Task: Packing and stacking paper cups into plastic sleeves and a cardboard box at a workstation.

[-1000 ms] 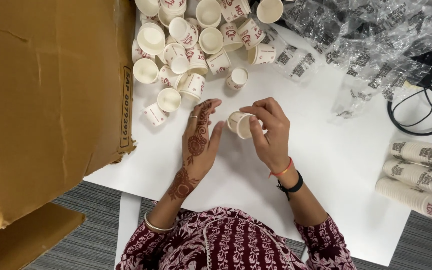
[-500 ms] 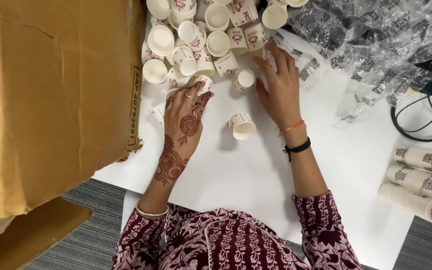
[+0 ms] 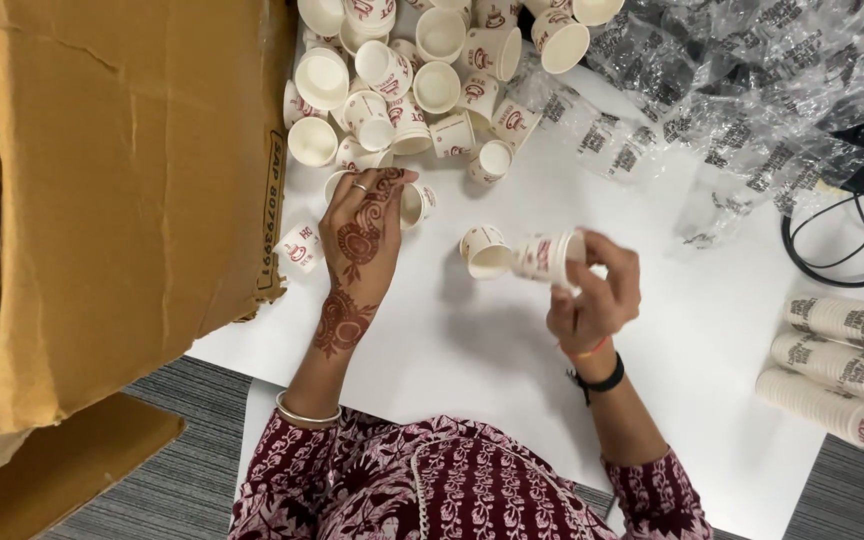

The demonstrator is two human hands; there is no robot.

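Right hand [image 3: 592, 295]: raised off the white desk [image 3: 712, 350], fingertips pinching a short stack of paper cups [image 3: 549, 257] held sideways; half a second ago it reached up to the heap.

Left hand [image 3: 362, 235]: flat, fingers curled over a lying cup [image 3: 414, 203], as before.

Single cup [image 3: 482, 250]: at 9 o'clock of the stack, touching.

Loose cup heap [image 3: 422, 70]: 12 o'clock.

Plastic sleeves [image 3: 712, 110]: 2 o'clock.

Cardboard box [image 3: 102, 200]: 9 o'clock.

Stacked cup rolls [image 3: 842, 370]: 4 o'clock.

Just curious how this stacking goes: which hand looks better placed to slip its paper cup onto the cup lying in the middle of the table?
Probably the right hand: its held cup sits right beside the lying cup. The left hand rests farther off, on another cup near the pile.
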